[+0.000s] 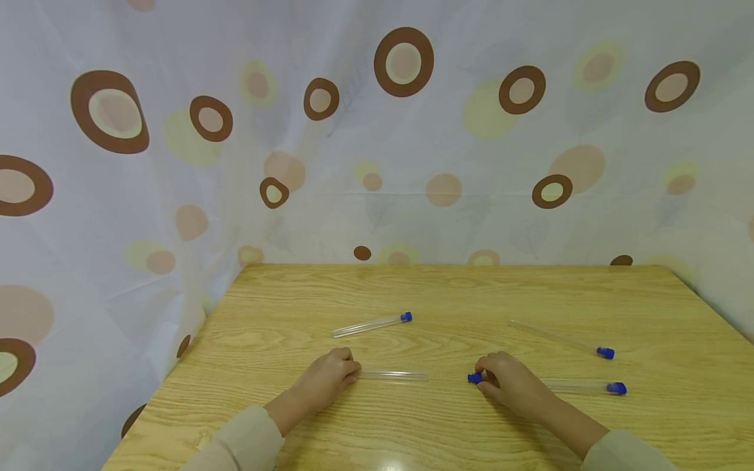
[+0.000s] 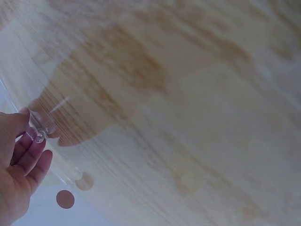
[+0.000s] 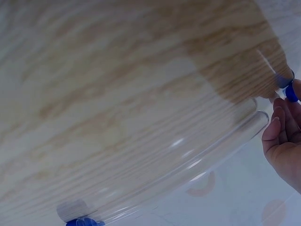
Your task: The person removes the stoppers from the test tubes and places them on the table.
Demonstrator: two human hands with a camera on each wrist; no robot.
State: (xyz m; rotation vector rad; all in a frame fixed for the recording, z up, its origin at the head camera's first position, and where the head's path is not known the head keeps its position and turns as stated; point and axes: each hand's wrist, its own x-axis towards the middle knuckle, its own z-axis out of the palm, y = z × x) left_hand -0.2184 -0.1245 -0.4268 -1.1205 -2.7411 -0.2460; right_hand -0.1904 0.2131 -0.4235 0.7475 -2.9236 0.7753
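Observation:
In the head view, my left hand (image 1: 325,381) pinches one end of a clear, uncapped test tube (image 1: 393,375) that points right, low over the wooden table. The left wrist view shows the tube's glassy end (image 2: 40,136) between thumb and fingers. To the right, my right hand (image 1: 517,387) pinches a small blue cap (image 1: 474,378) between thumb and fingertips. A gap separates this cap from the uncapped tube. Behind the right hand lies a capped test tube (image 1: 580,386), its blue end facing right; the right wrist view shows this tube (image 3: 225,147) close to the fingers.
Another capped test tube (image 1: 368,326) lies beyond the left hand. A further capped tube (image 1: 554,336) lies slantwise at the right. The wooden table (image 1: 448,294) ends at a patterned curtain (image 1: 330,144) at the back and sides.

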